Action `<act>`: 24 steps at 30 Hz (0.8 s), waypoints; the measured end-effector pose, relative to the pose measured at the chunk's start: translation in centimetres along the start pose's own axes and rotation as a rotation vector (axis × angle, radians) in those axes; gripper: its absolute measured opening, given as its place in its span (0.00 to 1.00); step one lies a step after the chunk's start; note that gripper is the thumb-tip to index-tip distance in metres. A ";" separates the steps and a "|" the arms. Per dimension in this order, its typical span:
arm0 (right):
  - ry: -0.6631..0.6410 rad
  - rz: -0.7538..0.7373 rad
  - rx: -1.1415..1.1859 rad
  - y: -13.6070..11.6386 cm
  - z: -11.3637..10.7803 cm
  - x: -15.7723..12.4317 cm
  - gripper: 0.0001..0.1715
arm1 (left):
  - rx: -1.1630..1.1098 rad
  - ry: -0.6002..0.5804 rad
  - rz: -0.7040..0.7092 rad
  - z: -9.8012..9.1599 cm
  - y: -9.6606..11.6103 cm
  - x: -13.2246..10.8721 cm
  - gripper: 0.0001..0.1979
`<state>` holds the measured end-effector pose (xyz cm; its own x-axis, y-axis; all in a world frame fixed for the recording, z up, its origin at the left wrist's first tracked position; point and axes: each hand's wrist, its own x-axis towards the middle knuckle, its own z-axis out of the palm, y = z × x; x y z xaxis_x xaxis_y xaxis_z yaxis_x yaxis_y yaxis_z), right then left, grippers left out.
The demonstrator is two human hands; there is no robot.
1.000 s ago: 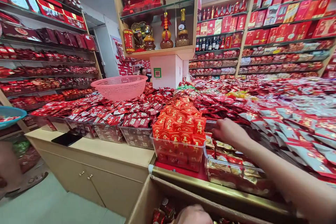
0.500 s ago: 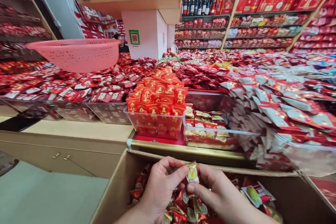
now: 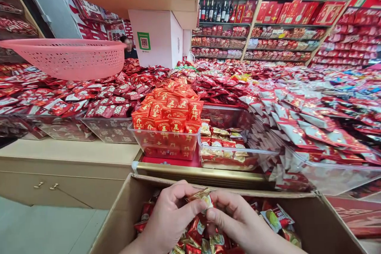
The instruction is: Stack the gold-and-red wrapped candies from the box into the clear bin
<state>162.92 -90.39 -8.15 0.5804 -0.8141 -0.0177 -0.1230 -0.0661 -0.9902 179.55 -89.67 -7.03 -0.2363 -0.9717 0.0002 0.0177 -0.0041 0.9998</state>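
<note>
Between the fingertips of both hands is a small wrapped candy (image 3: 207,200) in a gold, white and red wrapper. My left hand (image 3: 169,216) pinches its left side with thumb and forefinger. From the other side my right hand (image 3: 233,212) grips it too, thumb toward me; the fingers cover much of the wrapper. Both hands are above an open cardboard box (image 3: 114,204) with a loose heap of red and gold wrapped candies (image 3: 196,230) inside. A white and green packet (image 3: 275,219) lies at the right of the heap.
Beyond the box, a clear bin of similar candies (image 3: 226,152) adjoins a clear bin heaped with orange-red packets (image 3: 169,121). Red-and-white packets (image 3: 309,127) overhang on the right. A pink basket (image 3: 77,61) rests on the packets at left; a person is partly visible behind.
The candy has turned between my fingers, so its printed front shows less. My hands have shifted slightly left and down in view, and the view has swung a little to the right.
</note>
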 end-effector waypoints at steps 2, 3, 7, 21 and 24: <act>0.023 -0.148 -0.227 -0.5 -0.4 0.0 0.12 | 0.025 0.019 0.050 -0.3 0.0 -0.1 0.10; 0.047 -0.238 -0.324 -0.8 -0.6 -0.1 0.10 | -0.004 0.014 0.035 -0.5 0.0 -0.2 0.12; 0.120 -0.564 -0.598 -1.8 -1.2 -0.4 0.16 | -0.245 -0.098 -0.240 -0.6 0.0 -0.4 0.23; 0.280 -0.194 -0.347 -0.4 0.0 -0.5 0.07 | -0.351 0.052 -0.094 0.2 -0.1 0.3 0.29; 0.294 -0.193 -0.409 -0.1 0.2 -0.4 0.03 | -0.347 0.055 -0.110 0.4 -0.5 0.2 0.26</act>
<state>162.87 -89.94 -8.05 0.3809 -0.8882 0.2568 -0.3739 -0.4020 -0.8358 179.16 -89.73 -7.53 -0.2025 -0.9722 -0.1177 0.3259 -0.1802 0.9281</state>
